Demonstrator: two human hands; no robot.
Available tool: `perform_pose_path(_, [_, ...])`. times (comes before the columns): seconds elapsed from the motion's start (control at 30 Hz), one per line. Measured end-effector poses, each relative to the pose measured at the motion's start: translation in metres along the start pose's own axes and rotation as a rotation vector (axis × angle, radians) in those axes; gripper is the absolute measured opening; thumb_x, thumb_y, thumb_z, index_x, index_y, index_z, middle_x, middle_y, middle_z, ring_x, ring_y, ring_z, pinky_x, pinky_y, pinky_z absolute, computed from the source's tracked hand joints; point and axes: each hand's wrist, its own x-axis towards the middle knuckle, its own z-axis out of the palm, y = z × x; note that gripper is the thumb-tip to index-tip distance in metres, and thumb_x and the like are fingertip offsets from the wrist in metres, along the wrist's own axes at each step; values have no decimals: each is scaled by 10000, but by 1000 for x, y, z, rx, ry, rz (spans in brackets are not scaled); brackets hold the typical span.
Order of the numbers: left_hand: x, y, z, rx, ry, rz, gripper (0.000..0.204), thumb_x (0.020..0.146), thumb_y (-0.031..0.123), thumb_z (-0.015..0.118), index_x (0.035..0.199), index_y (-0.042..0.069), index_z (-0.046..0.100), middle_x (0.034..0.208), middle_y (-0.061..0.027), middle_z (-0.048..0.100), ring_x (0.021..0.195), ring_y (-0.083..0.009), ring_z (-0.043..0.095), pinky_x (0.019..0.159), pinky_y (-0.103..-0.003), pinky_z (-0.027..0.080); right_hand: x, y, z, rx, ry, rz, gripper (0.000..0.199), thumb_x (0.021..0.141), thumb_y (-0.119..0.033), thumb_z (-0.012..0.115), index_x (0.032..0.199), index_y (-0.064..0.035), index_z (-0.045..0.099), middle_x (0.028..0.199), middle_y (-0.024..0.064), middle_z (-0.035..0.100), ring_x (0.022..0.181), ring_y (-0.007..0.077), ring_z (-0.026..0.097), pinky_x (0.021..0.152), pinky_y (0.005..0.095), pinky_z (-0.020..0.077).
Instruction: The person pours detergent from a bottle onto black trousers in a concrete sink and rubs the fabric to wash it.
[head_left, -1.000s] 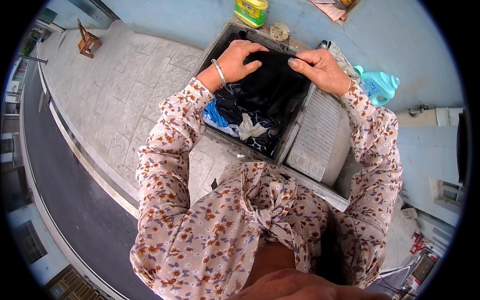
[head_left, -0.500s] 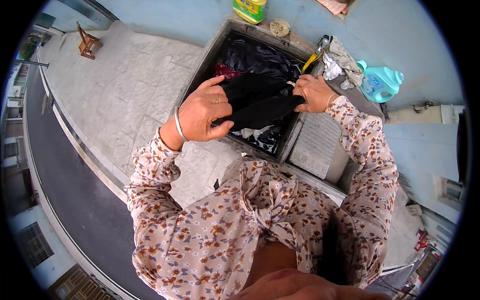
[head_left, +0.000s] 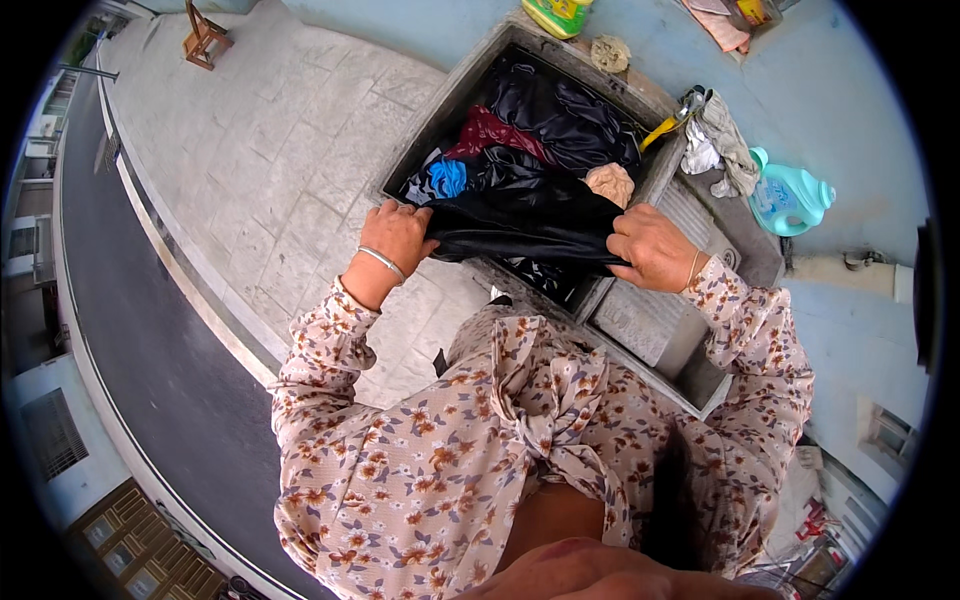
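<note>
While both hands pull a black garment [head_left: 520, 225] taut between them, it hangs stretched over the near edge of a concrete wash basin [head_left: 420, 130], lifted clear of the pile below. The left hand [head_left: 398, 235] has its grip clenched on the garment's left end, a metal bangle [head_left: 383, 263] on the wrist; the right hand [head_left: 650, 248] is closed on the right end, close to the ribbed washboard slab [head_left: 640, 320] beside the basin. Judging by how things lie, the washing is only partly through: one piece is up and held out, while a dark shiny cloth [head_left: 570, 110], a maroon one [head_left: 490, 130], a blue one [head_left: 447, 178] and a pale beige one [head_left: 610, 183] still lie heaped in the basin (whether wet or soaped I cannot tell). On the ledge beyond sit a grey rag [head_left: 715, 140], a yellow-handled tool [head_left: 665, 125], a turquoise detergent jug [head_left: 785, 195], a yellow-green bottle [head_left: 555, 12] and a round sponge [head_left: 610, 52]. A wooden stool [head_left: 203, 32] stands well apart on the paved floor
</note>
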Motion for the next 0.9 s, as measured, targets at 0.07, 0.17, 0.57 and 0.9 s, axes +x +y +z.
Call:
perform_pose_path(0.07, [2,1,1,-27,98,-38,502,695,289,715,1128,88,561,866,-81,633,859,-264,561,751,-369,433,2,0,11,23,-39,159,252,654,-171,711,730,-37,511,715,121,546,726,312,563,688,406,415])
perform_pose_path(0.17, [8,6,0,-49,96,-112,481,671,280,728,1087,89,583,844,-67,634,852,-260,563,732,-367,429,2,2,15,73,-182,278,297,638,-121,696,870,-5,552,763,160,595,752,353,581,663,425,443])
perform_pose_path(0.57, [62,18,-23,-920,503,299,182,642,51,561,809,-21,568,768,-141,528,758,-316,522,672,-371,434,12,42,46,990,363,327,341,691,15,574,1029,3,532,1273,114,468,1190,193,427,1010,309,279])
perform_pose_path(0.9, [98,81,-76,-821,376,608,247,674,79,568,906,16,621,838,-122,554,803,-276,546,705,-319,444,67,8,22,878,360,301,409,690,-142,782,1033,-15,598,825,13,608,767,74,535,713,243,457])
